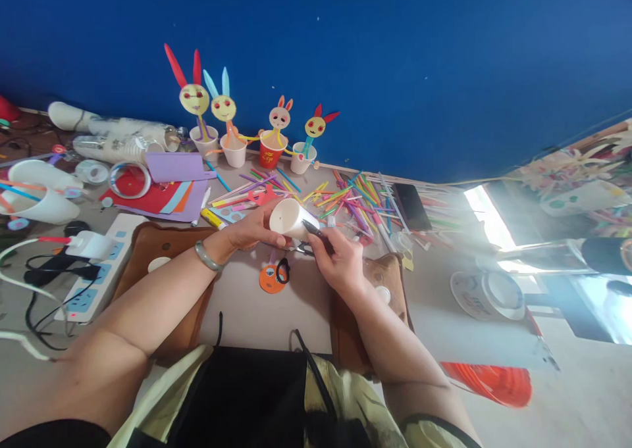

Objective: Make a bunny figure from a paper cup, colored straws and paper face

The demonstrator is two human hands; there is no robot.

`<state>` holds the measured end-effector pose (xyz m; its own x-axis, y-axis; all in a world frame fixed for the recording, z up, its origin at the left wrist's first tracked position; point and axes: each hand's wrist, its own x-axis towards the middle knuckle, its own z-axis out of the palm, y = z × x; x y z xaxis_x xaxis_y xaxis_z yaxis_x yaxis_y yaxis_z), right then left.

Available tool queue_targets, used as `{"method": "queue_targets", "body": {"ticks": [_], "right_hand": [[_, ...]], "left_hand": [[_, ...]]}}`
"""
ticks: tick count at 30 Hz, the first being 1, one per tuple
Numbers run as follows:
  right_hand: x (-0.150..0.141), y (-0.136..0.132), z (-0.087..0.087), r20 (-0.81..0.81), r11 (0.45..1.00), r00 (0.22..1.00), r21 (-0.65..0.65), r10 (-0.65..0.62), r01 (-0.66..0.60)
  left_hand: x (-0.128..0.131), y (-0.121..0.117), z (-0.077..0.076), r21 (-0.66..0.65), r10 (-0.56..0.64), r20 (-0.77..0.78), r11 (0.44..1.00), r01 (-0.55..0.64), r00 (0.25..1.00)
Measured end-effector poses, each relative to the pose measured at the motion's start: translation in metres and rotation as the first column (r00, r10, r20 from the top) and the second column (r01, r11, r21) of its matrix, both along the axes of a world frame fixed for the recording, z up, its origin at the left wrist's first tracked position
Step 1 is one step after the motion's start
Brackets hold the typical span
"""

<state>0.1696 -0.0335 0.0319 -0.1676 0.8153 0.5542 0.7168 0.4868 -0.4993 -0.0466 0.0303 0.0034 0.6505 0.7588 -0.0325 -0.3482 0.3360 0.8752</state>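
Note:
My left hand [261,227] is closed around a white paper cup [291,219], which lies tilted on its side above the table. A small dark spot shows on the cup's left end. In my right hand [340,258] is a slim black pen-like tool [315,229], its tip at the cup's right side. I cannot tell its exact kind. Below the cup lies an orange paper face [270,281] with drawn eyes. A black loop handle [283,270] rests over that face, and metal blades like those of scissors show near my right fingers.
Four paper-cup rabbit figures [233,150] stand along the blue wall. Coloured straws and pens [345,201] are scattered behind my hands, beside a black phone [412,206]. To the left are a power strip [106,264], coloured paper [180,168] and a tape roll [129,180].

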Motion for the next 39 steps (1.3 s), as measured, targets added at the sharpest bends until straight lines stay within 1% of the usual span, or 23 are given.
{"method": "queue_targets", "body": {"ticks": [3,11,17,25,30,35,39], "right_hand": [[0.000,-0.001,0.001,0.018,1.000,1.000,-0.004,0.001,-0.001],[0.000,-0.003,0.006,-0.032,0.996,0.998,-0.081,0.046,-0.048],[0.000,-0.004,0.008,-0.015,0.993,0.998,-0.100,0.058,-0.059],[0.002,-0.005,0.011,0.099,0.999,0.994,-0.009,0.050,-0.049],[0.002,-0.005,0.013,0.164,0.992,0.986,0.110,0.041,-0.059],[0.004,-0.006,0.013,0.225,0.991,0.974,0.125,0.025,-0.054],[0.005,-0.006,0.012,0.239,0.987,0.971,0.145,0.025,-0.061]], "left_hand": [[-0.001,0.001,-0.002,0.019,-0.028,0.013,0.999,0.028,1.000],[-0.001,0.000,-0.001,-0.042,0.012,0.034,0.999,-0.011,0.999],[-0.002,0.000,0.000,-0.028,0.001,0.047,1.000,0.001,0.999],[-0.002,0.002,-0.002,-0.005,-0.024,0.042,1.000,0.024,0.999],[-0.004,0.003,-0.004,0.029,-0.090,0.032,0.996,0.089,0.995],[-0.007,0.004,-0.004,0.072,-0.153,0.011,0.986,0.152,0.988],[-0.007,0.005,-0.001,0.096,-0.187,0.009,0.978,0.185,0.982]]}}
